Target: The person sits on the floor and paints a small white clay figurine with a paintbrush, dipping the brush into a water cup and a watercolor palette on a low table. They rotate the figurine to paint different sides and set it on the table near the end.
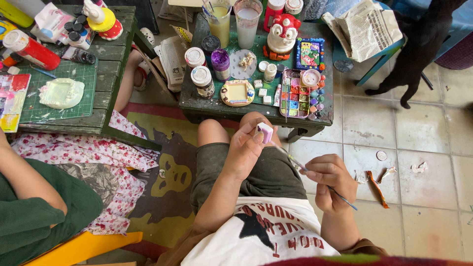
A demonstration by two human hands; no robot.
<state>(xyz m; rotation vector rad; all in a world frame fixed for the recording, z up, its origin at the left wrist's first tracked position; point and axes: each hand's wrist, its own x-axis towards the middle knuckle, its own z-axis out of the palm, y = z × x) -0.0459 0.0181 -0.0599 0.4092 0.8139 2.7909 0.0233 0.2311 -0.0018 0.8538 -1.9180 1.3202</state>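
Our left hand (245, 148) pinched a small white block (265, 132) between its fingers (257, 129). Our right hand (331, 180) closed its fingers on a thin paintbrush (315, 178), tip touching the block, the bench (197, 104) beyond our fingers.

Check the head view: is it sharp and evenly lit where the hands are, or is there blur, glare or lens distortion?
Head view: soft, even daylight, only faint shadows; the left hand with the small white block and the right hand with the thin brush look sharp; no strong glare on the floor tiles; wide-angle bending shows towards the edges.
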